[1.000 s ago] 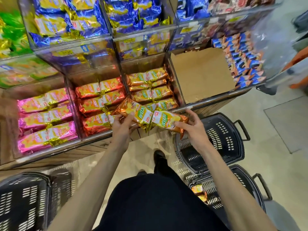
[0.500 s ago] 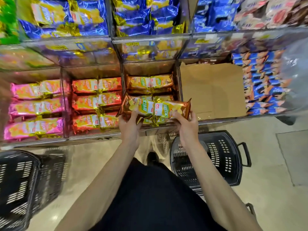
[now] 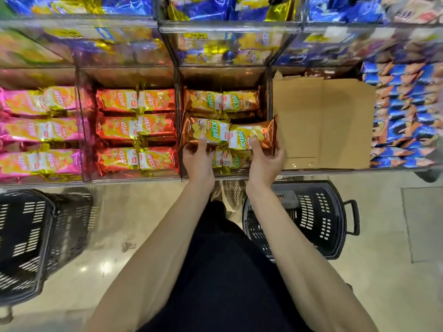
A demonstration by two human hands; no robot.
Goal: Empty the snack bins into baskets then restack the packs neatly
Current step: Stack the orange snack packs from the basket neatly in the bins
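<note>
You hold an orange twin pack just above the middle row of the orange bin, left hand clasping its left half and right hand its right half, fingers curled round the foil with thumbs on top; more orange packs lie in the bin behind it and in front of it; red packs fill the compartment left of the bin, a cardboard sheet lines the one to its right, and a black basket stands on the floor below the bin's front rim; the likely trouble is the pack's right end, which overhangs the bin's right divider; lowered as it lies, it could snag there and settle crooked, or the slick foil could slip and knock the front row askew.
</note>
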